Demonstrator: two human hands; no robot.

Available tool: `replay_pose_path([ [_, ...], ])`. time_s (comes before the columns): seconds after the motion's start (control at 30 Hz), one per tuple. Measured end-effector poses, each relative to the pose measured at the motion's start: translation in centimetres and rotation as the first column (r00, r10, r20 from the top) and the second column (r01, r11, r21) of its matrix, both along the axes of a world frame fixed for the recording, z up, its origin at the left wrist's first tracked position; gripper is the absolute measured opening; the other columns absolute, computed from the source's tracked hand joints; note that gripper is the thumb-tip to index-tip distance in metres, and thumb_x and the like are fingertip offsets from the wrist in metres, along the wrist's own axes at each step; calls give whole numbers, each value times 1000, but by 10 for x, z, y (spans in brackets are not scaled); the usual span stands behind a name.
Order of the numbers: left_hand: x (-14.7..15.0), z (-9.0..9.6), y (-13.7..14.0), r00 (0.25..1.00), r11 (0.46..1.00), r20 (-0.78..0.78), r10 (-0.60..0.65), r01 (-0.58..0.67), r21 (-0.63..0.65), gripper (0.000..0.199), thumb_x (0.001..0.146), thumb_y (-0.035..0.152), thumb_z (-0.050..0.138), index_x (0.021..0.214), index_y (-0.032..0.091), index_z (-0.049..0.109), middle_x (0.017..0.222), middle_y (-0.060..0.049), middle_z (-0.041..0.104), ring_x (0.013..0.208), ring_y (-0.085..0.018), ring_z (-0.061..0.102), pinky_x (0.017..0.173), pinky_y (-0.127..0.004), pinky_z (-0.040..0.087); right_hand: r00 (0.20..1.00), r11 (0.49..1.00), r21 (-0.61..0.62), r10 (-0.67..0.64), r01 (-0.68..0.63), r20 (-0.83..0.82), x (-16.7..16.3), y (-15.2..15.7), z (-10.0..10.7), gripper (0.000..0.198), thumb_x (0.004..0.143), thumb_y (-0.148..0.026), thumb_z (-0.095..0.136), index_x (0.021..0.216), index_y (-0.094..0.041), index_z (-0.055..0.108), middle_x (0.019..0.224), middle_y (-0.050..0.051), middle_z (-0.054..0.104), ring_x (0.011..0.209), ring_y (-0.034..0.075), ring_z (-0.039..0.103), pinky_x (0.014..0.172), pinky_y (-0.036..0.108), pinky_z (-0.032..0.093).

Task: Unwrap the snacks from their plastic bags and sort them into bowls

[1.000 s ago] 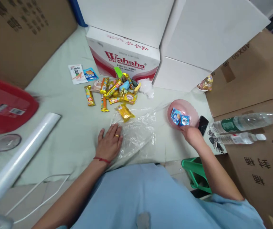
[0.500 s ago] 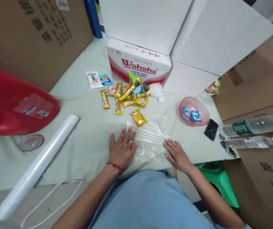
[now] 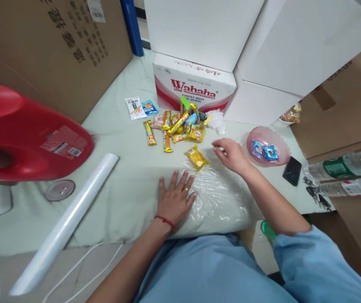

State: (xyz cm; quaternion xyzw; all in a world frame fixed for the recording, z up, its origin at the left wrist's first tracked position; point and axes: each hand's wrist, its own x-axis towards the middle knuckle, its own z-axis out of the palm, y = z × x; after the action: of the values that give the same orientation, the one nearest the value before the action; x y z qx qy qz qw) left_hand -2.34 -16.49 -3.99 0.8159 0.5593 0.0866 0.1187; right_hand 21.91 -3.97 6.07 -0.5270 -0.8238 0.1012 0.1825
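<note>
My left hand (image 3: 175, 202) lies flat with fingers spread, over the left edge of a clear plastic sheet (image 3: 220, 195) on the cloth-covered table. A red cord is round its wrist and a ring is on one finger. My right hand (image 3: 232, 155) is above the sheet's far right part, its fingers loosely bent and apart, with nothing visible in them. A yellow-wrapped snack (image 3: 197, 158) rests at the sheet's far edge, between my two hands. Beyond it lies a pile of wrapped snacks (image 3: 180, 126), several in yellow wrappers.
A pink bowl (image 3: 283, 156) with blue packets stands right, beside a phone (image 3: 292, 171), keys (image 3: 317, 197) and bottles (image 3: 341, 167). At left are a red jug (image 3: 35, 139) and a plastic film roll (image 3: 70, 219). A Wahaba-style printed carton (image 3: 195, 90) stands behind the pile.
My right hand has lifted off the sheet's right side and moved forward, towards the snacks. The sheet looks flatter and more spread out. My left hand stays pressed on its left edge.
</note>
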Motion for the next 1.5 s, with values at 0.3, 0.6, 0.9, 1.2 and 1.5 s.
replay_pose_path([
  [0.3,0,0,0,1000,1000,-9,8,-9,-13,60,106,53,39,164,35,38,173,-4,35,163,-35,23,128,-75,0,924,989,-15,144,-148,354,-44,92,-37,29,102,-26,54,108,-12,78,127,18,73,144,38,44,121,57,32],
  [0.6,-1,-1,1,1000,1000,24,3,-2,-26,60,106,53,40,163,36,40,172,-4,35,163,-35,22,128,-74,-1,976,978,200,22,-66,215,-60,143,-37,36,101,-18,46,128,-19,70,145,14,59,141,37,38,113,55,41],
  [0.9,-1,-2,1,1000,1000,17,-4,5,-26,60,106,53,39,163,36,39,173,-3,33,164,-34,21,127,-74,-2,998,980,189,-64,58,27,-33,130,-13,27,99,-30,57,121,-14,59,128,18,61,121,35,53,108,55,44],
  [1.2,-1,-3,1,1000,1000,18,-18,18,4,58,107,53,36,160,32,47,169,-7,42,164,-36,21,127,-75,-5,801,494,-643,231,-586,-552,-9,32,3,34,78,-41,84,94,-19,63,87,-1,70,79,17,66,73,29,57],
  [1.5,1,-4,1,999,1000,-31,-15,15,18,60,106,47,39,164,30,40,174,-8,30,163,-38,24,124,-80,2,541,733,-666,-508,-137,-670,2,63,-26,41,65,-36,84,91,-22,56,86,-2,68,80,18,68,78,38,62],
])
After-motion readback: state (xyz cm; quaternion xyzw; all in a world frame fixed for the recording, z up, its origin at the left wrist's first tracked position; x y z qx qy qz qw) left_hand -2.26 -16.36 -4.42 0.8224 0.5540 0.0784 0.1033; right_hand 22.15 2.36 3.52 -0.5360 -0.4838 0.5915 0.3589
